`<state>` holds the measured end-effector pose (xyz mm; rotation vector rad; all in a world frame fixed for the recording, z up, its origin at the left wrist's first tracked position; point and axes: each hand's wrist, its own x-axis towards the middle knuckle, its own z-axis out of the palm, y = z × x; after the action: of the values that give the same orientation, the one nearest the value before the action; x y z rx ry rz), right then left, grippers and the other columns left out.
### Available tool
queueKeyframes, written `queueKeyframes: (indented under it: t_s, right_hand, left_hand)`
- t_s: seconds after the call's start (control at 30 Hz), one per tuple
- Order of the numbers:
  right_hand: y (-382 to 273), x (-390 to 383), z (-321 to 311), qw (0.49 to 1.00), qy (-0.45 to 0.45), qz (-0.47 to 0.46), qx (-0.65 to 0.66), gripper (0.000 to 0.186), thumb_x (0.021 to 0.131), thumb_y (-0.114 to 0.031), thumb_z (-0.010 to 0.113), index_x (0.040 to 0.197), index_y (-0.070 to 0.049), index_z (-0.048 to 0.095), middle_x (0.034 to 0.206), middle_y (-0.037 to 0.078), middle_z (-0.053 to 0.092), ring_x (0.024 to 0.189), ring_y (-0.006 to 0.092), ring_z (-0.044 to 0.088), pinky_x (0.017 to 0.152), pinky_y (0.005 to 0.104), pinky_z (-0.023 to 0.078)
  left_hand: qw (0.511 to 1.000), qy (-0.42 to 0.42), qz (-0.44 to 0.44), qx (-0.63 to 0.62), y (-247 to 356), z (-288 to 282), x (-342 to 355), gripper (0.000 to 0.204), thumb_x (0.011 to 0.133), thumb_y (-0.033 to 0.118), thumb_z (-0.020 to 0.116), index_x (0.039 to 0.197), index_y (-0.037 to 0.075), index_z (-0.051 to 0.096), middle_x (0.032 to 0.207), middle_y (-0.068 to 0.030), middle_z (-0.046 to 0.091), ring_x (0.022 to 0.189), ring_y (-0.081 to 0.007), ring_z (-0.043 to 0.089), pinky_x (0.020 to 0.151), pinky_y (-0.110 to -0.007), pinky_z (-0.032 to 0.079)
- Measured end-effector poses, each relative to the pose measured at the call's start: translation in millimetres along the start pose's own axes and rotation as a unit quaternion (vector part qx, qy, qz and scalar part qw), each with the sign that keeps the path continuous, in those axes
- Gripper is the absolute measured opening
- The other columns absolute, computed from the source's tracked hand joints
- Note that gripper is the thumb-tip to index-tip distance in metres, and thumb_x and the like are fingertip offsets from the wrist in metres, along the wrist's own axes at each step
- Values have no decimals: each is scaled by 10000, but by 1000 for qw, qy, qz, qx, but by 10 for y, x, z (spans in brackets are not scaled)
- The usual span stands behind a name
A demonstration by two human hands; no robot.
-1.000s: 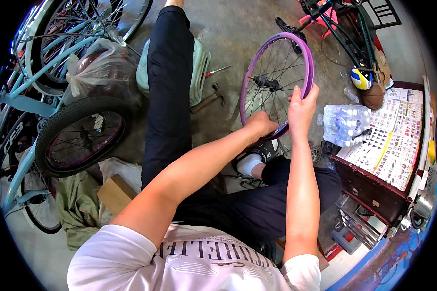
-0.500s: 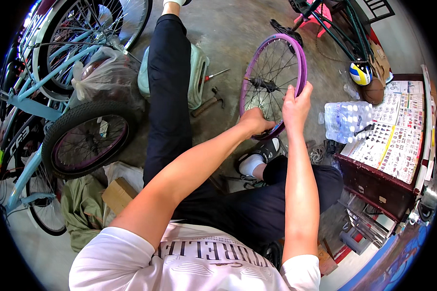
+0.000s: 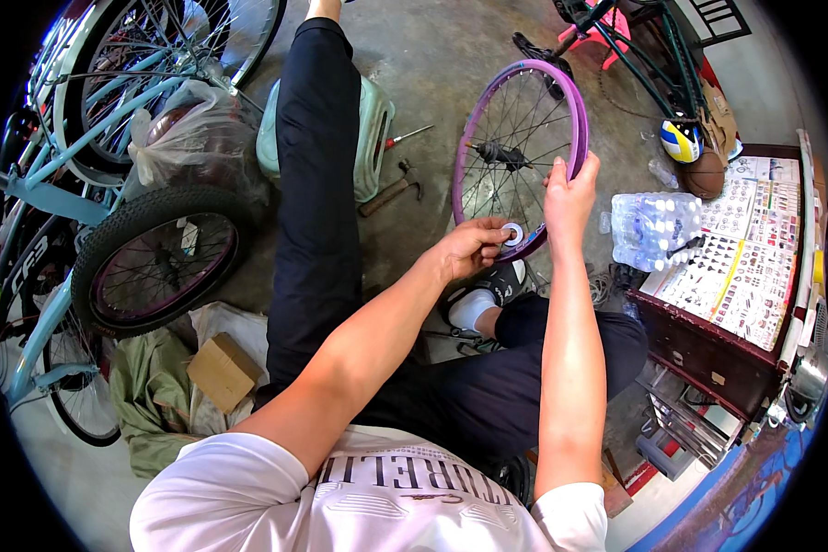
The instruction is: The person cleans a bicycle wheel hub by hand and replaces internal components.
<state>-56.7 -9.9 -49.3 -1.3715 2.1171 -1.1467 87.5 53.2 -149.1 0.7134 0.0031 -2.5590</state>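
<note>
So the tyreless bicycle wheel with a purple rim and black spokes (image 3: 500,155) is up around 1 o'clock, its bottom edge near a dark shoe (image 3: 500,283); can't tell if they touch. The right hand (image 3: 570,195) has its grip closed around the rim (image 3: 580,129) at roughly the wheel's 4 o'clock. The left hand (image 3: 469,247) has a small flat white ring (image 3: 519,236) pinched in its fingers near the wheel's 6 o'clock; no idea if the ring touches the rim.

To do this bit well, I'd let the right hand kill any wobble so the left only minds the ring: light pinch at the edge, knuckles clear of the spokes.

As for direction, the wheel shows as a tall oval, long axis about 12:30 to 6:30. Its black hub (image 3: 504,157) runs crossways, one end toward 10 o'clock, the other toward 4. The ring's round, so no long axis; its face looks turned mostly to the camera.
</note>
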Motion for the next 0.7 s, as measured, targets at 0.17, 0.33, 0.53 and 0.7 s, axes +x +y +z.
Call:
queueKeyframes:
  t_s: [0.17, 0.33, 0.53, 0.7]
  right_hand:
    - [33, -8, -72, 999, 8, 33, 16, 312, 988, -139, 608, 1260, -34, 496, 855, 153, 658, 657, 229, 648, 627, 383, 502]
    - [-29, -41, -63, 999, 3, 49, 4, 324, 989, -148, 614, 1260, -23, 489, 874, 178, 667, 713, 280, 673, 666, 418, 512]
    - [23, -38, -26, 999, 5, 18, -30, 326, 983, -150, 617, 1259, -31, 490, 941, 228, 684, 852, 402, 686, 770, 485, 507]
    - [-30, -70, -31, 998, 10, 44, -32, 320, 981, -152, 617, 1257, -43, 497, 951, 226, 692, 881, 407, 697, 785, 483, 513]
  left_hand:
    - [782, 213, 148, 566, 170, 239, -26, 426, 782, 284, 879, 1007, -27, 696, 879, -131, 733, 809, -248, 706, 727, -376, 548]
    - [566, 194, 88, 797, 365, 664, -71, 352, 829, 298, 786, 1004, -5, 755, 983, -226, 747, 997, -371, 724, 844, -464, 572]
    - [495, 158, 27, 854, 453, 980, 38, 315, 843, 265, 731, 1042, 25, 774, 1073, -195, 755, 1049, -344, 730, 892, -450, 583]
    - [510, 176, 24, 842, 502, 994, 29, 348, 812, 271, 754, 1077, 47, 775, 1133, -183, 748, 1055, -338, 732, 907, -442, 586]
